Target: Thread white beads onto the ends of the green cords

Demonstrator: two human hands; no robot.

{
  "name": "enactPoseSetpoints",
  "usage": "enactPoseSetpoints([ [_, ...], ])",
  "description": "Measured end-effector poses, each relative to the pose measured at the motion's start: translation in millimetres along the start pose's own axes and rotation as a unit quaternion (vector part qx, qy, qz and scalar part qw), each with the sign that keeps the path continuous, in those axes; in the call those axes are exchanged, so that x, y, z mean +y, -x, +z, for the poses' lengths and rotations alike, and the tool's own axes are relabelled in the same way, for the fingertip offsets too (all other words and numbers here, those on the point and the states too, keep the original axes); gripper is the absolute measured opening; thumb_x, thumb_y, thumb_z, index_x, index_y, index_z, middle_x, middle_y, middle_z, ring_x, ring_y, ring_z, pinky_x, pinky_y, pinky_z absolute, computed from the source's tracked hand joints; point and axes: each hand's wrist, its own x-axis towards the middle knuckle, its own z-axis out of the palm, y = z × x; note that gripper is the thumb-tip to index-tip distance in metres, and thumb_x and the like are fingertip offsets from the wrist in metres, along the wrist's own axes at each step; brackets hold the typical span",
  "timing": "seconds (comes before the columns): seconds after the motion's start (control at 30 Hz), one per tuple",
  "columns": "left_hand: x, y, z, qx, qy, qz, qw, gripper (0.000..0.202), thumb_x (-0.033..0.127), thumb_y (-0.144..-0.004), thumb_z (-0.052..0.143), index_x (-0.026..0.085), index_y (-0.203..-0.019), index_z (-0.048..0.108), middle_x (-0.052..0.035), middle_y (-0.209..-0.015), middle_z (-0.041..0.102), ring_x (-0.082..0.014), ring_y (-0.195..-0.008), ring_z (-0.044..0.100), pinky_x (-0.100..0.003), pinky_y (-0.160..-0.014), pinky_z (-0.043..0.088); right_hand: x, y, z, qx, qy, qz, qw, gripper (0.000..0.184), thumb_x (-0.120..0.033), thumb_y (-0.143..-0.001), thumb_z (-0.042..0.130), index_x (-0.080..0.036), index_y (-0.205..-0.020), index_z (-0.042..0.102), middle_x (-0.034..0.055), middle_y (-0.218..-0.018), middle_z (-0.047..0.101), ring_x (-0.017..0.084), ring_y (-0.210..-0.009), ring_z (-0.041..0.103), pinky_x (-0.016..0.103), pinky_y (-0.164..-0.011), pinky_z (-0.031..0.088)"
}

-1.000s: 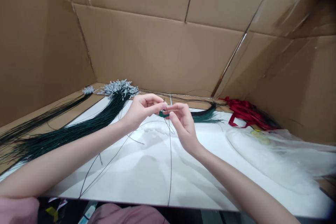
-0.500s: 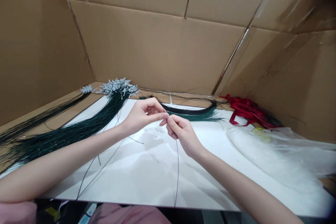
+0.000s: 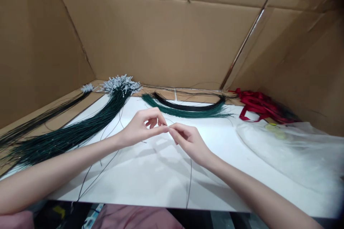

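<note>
My left hand and my right hand meet fingertip to fingertip above the white sheet. Both pinch a thin dark string that hangs from my right hand toward the near edge. More loose thin strings trail from under my left wrist across the sheet. A long bundle of dark green strings with small white tips lies to the left of my left hand.
A curved bunch of green and black strings lies behind my hands. Red ribbons sit at the back right, with clear plastic bags in front of them. Cardboard walls enclose the back and both sides.
Both hands have come lower and nearer to me while still pinched together on the string. The view has tipped down, so the curved string bunch behind them now shows in full.
</note>
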Motion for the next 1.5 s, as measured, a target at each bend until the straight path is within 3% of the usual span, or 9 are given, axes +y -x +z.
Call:
enactPoseSetpoints([
  [0.13,-5.2,8.2,4.3,-0.016,0.009,-0.016,1.000,0.023,0.037,-0.088,0.068,0.016,-0.078,0.065,-0.0011,-0.075,0.059,-0.0108,-0.063,0.046,-0.024,-0.058,0.035,4.6,2.5,2.3,-0.018,0.019,-0.004,1.000,0.021,-0.035,-0.098,0.050,-0.019,-0.090,0.061,-0.0045,-0.059,0.047,0.011,-0.054,0.041,0.023,-0.054,0.032],
  [0.5,-17.7,4.3,4.5,-0.041,0.009,-0.022,0.999,0.024,0.037,-0.081,0.076,0.016,-0.076,0.068,0.0001,-0.073,0.061,-0.0108,-0.064,0.048,-0.023,-0.059,0.036,11.0,1.2,2.5,-0.020,0.117,-0.042,0.992,0.028,-0.027,-0.097,0.049,-0.018,-0.073,0.059,-0.0014,-0.063,0.053,0.012,-0.057,0.045,0.024,-0.057,0.033],
  [0.63,-32.5,-5.5,-4.6,-0.119,-0.098,-0.011,0.988,0.029,0.037,-0.080,0.076,0.018,-0.101,0.067,0.0005,-0.079,0.066,-0.0123,-0.067,0.057,-0.022,-0.061,0.040,10.3,1.5,1.8,-0.007,0.108,-0.017,0.994,0.025,-0.030,-0.097,0.048,-0.018,-0.084,0.064,-0.0022,-0.060,0.052,0.011,-0.053,0.040,0.025,-0.054,0.030],
  [0.73,-49.3,-10.2,-4.0,-0.099,-0.207,0.003,0.973,0.017,0.030,-0.085,0.070,0.018,-0.096,0.067,-0.0015,-0.085,0.066,-0.0148,-0.073,0.058,-0.025,-0.068,0.041,8.5,2.5,3.4,0.005,0.095,0.001,0.995,0.023,-0.033,-0.097,0.048,-0.018,-0.093,0.064,-0.0041,-0.056,0.049,0.011,-0.050,0.035,0.024,-0.052,0.028],
  [0.97,-69.5,-16.8,8.8,-0.124,-0.250,0.015,0.960,0.003,0.017,-0.084,0.067,0.018,-0.086,0.068,-0.0019,-0.086,0.067,-0.0168,-0.078,0.061,-0.027,-0.074,0.041,7.7,5.0,5.0,0.009,0.050,0.001,0.999,0.018,-0.031,-0.096,0.049,-0.019,-0.084,0.055,-0.0044,-0.058,0.050,0.011,-0.054,0.041,0.023,-0.055,0.031],
  [1.17,-77.5,-22.2,11.6,-0.126,-0.234,0.024,0.964,0.010,0.012,-0.085,0.061,0.016,-0.079,0.068,-0.0024,-0.082,0.066,-0.0167,-0.077,0.061,-0.027,-0.073,0.041,8.9,3.8,1.0,0.042,0.045,-0.010,0.998,0.016,-0.028,-0.093,0.054,-0.018,-0.080,0.056,-0.0028,-0.062,0.052,0.011,-0.057,0.043,0.024,-0.055,0.032],
  [1.33,-64.2,-22.0,5.2,-0.072,-0.189,0.022,0.979,0.011,0.012,-0.088,0.056,0.015,-0.082,0.064,-0.0034,-0.082,0.066,-0.0163,-0.077,0.060,-0.027,-0.072,0.043,8.3,3.5,0.6,0.054,0.027,-0.009,0.998,0.017,-0.029,-0.092,0.056,-0.017,-0.081,0.058,-0.0024,-0.062,0.053,0.011,-0.056,0.043,0.024,-0.054,0.031],
  [1.43,-46.3,-12.2,-2.3,-0.033,-0.129,0.012,0.991,0.012,0.021,-0.093,0.058,0.014,-0.085,0.064,-0.0039,-0.084,0.068,-0.0150,-0.079,0.062,-0.025,-0.071,0.047,6.8,4.4,0.5,0.059,0.006,-0.008,0.998,0.020,-0.031,-0.092,0.058,-0.017,-0.078,0.059,-0.0021,-0.062,0.053,0.010,-0.056,0.044,0.023,-0.054,0.031],
  [1.5,-34.8,-0.6,-4.3,0.002,0.010,-0.010,1.000,0.011,0.025,-0.089,0.067,0.014,-0.084,0.066,-0.0039,-0.085,0.069,-0.0145,-0.081,0.064,-0.025,-0.076,0.050,6.1,4.9,1.1,0.059,-0.012,-0.005,0.998,0.021,-0.032,-0.091,0.059,-0.016,-0.078,0.060,-0.0018,-0.063,0.054,0.010,-0.055,0.044,0.023,-0.053,0.031],
])
